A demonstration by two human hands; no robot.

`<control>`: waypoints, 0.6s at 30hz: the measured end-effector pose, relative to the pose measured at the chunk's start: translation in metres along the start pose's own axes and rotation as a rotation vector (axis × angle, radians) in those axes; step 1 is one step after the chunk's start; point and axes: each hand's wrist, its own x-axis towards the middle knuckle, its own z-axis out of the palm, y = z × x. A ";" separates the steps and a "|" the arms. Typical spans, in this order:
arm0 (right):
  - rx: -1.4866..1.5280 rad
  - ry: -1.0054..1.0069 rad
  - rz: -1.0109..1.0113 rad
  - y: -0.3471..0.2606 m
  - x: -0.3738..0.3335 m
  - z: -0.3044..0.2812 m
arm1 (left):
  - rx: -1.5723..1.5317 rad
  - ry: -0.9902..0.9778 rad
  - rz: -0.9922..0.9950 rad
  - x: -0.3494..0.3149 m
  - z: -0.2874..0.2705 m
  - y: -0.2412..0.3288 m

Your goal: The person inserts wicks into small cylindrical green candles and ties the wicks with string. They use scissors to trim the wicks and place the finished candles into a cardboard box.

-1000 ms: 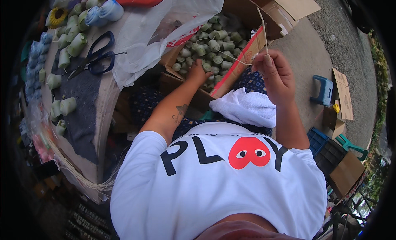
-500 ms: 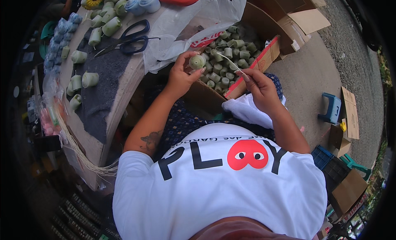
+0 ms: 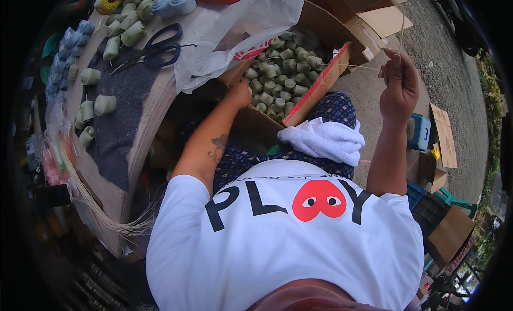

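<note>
My right hand (image 3: 399, 86) is raised beyond the right side of the cardboard box (image 3: 316, 92), its fingers pinched on a thin white wick (image 3: 352, 66). One length of the wick stretches left toward the box; another stands up above my fingers. At the box's near left corner is my left hand (image 3: 240, 93), its fingers hidden from sight, so what it holds does not show. Many small pale green candles (image 3: 288, 84) fill the box. A white plastic bag (image 3: 214, 49) drapes beside the box's left side.
The table (image 3: 155, 110) at left bears dark blue scissors (image 3: 157, 48), more green candles (image 3: 105, 105), blue candles (image 3: 183, 2) and a bundle of pale wicks (image 3: 115, 223). A white towel (image 3: 326, 140) lies on my lap. A blue stool (image 3: 419, 132) stands at right.
My right hand has swung up and right, drawing the wick out. My left hand has lowered toward the box's corner, and the candle it held is out of sight.
</note>
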 end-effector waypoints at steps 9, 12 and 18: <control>0.019 -0.111 0.228 0.025 -0.015 0.003 | 0.089 0.038 -0.042 0.038 0.047 0.025; 0.048 -0.131 0.255 0.032 -0.013 0.012 | 0.170 0.047 -0.119 0.045 0.063 0.038; 0.078 -0.226 0.320 0.028 -0.014 0.019 | 0.104 0.216 0.192 0.047 0.068 0.016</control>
